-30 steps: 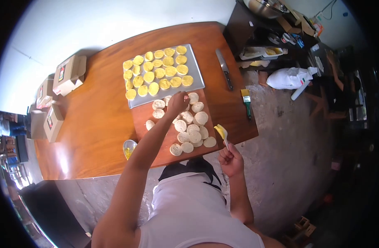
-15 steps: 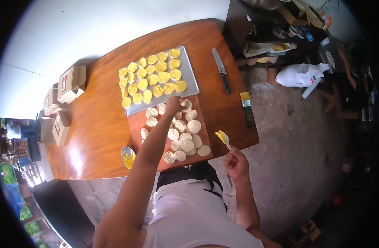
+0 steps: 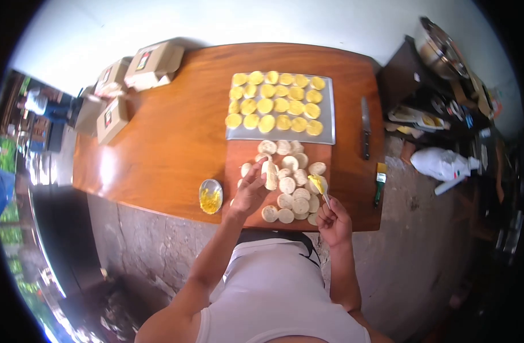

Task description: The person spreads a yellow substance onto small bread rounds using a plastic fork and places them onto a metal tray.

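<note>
Lifting a pale, round dough disc [image 3: 269, 174] on edge above the wooden board [image 3: 233, 154], the left hand [image 3: 249, 193] is pinching it in its fingers while the right hand [image 3: 334, 220] is gripping a brush [image 3: 319, 186] with yellow-coated bristles just beside it, over the counter [image 3: 170, 131].

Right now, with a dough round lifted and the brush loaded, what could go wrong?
The left hand holds a pale dough round only by its edge; it might slip. The yellow-tipped brush in the right hand may drip. Unglazed rounds near the wooden board's front edge could get knocked off.
</note>
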{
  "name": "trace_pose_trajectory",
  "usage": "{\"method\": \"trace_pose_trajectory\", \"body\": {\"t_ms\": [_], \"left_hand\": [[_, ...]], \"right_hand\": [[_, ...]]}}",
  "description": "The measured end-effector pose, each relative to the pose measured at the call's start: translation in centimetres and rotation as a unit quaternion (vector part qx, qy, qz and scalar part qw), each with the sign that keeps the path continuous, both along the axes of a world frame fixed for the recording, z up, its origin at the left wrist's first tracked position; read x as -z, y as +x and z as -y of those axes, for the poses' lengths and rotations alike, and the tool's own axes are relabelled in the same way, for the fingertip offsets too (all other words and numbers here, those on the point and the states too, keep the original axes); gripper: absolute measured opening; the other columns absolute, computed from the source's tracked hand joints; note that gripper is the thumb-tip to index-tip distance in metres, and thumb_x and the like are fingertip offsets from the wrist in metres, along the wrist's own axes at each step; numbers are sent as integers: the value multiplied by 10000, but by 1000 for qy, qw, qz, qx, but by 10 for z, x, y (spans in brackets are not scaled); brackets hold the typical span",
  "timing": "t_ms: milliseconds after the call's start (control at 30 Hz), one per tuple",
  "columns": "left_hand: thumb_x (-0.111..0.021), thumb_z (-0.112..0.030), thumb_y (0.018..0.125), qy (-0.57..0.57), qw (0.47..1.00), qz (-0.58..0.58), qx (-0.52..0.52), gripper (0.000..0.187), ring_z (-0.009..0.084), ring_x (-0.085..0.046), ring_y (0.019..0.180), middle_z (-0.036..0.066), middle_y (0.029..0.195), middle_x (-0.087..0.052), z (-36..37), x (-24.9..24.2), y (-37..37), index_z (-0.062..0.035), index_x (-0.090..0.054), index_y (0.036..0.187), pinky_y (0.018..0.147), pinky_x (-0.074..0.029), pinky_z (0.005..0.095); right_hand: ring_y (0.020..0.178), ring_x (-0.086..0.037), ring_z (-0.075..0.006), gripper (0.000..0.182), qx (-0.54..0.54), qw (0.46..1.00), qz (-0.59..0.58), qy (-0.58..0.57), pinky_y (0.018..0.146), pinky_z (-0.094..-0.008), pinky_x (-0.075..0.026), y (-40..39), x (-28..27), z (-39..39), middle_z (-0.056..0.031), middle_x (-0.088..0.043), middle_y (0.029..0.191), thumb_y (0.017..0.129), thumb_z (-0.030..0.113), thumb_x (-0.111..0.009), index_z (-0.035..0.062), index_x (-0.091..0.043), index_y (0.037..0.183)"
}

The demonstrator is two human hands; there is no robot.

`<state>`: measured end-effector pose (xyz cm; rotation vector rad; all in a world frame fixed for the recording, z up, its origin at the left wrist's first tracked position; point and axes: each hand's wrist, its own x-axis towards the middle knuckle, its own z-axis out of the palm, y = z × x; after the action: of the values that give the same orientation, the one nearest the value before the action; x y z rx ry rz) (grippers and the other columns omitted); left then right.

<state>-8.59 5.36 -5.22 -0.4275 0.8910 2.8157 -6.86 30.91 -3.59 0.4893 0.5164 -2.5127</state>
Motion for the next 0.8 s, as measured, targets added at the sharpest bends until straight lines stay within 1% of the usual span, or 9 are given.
{"method": "trace_pose_trajectory", "body": {"t_ms": [33, 133, 167, 300, 500, 600, 667, 733, 800], "left_hand": [[-526, -127, 949, 58, 997, 42, -18, 453, 160, -607, 957, 79, 1149, -602, 11, -4, 11, -152, -427, 1390, 773, -495, 281], [-463, -255, 976, 165, 983, 64, -40, 433, 170, -562, 854, 105, 1185, -557, 39, -3, 40, -86, -432, 1373, 756, -489, 289], [-467, -387, 961, 202, 976, 61, -46, 524, 166, -532, 841, 104, 1182, -542, 45, -12, 49, -51, -435, 1361, 742, -471, 280], [-497, -516, 909, 248, 967, -14, -58, 653, 184, -527, 898, 96, 1176, -539, 68, -11, 77, -28, -447, 1340, 763, -447, 292], [-482, -470, 905, 189, 973, 52, -123, 586, 251, -550, 1049, 82, 1136, -579, 89, -36, 93, -21, -496, 1280, 921, -430, 378], [-459, -418, 912, 201, 965, 74, -149, 516, 286, -545, 1122, 101, 1150, -579, 95, -50, 97, -35, -510, 1254, 979, -420, 410], [-447, -393, 915, 216, 960, 78, -161, 484, 306, -539, 1153, 115, 1158, -578, 97, -53, 101, -44, -513, 1243, 1004, -413, 430], [-421, -381, 938, 265, 954, 12, -140, 456, 325, -546, 1136, 143, 1159, -575, 99, -56, 104, -60, -496, 1253, 1014, -416, 451], [-412, -388, 948, 263, 955, 10, -137, 456, 332, -547, 1134, 151, 1157, -575, 99, -63, 106, -62, -483, 1260, 1018, -418, 456]], "right_hand": [[526, -277, -56, 216, -22, 999, -21, 31, 472, -222, -253, -4, -9, 18, 62, -275, 580, 940, 171, -557, 31, -626, 1089], [530, -278, -55, 212, -80, 992, -56, 83, 479, -221, -255, -8, -25, 67, 63, -290, 591, 946, 153, -541, 15, -634, 1078], [530, -281, -54, 212, -107, 987, -77, 90, 481, -220, -256, -7, -27, 79, 63, -296, 596, 945, 152, -543, 10, -635, 1073], [532, -286, -50, 205, -166, 975, -107, 100, 480, -216, -256, 4, -32, 123, 65, -306, 604, 951, 152, -540, 0, -635, 1049], [543, -308, -42, 195, -197, 961, -143, 130, 486, -206, -266, 21, -39, 155, 53, -356, 613, 956, 144, -545, -10, -636, 1032], [561, -354, -44, 196, -189, 915, -224, 278, 494, -221, -311, 31, -50, 169, 34, -427, 640, 953, 108, -548, -31, -641, 1055], [581, -392, -54, 206, -126, 753, -426, 484, 503, -248, -352, 38, -61, 179, 17, -489, 678, 953, 86, -546, -36, -644, 1087], [574, -415, -93, 204, -82, 693, -505, 508, 510, -277, -369, 40, -59, 181, -6, -510, 682, 921, 52, -576, -16, -652, 1098], [570, -430, -136, 230, -34, 531, -646, 547, 513, -285, -362, 44, -67, 181, -35, -511, 672, 874, 14, -611, 6, -661, 1098]]}}
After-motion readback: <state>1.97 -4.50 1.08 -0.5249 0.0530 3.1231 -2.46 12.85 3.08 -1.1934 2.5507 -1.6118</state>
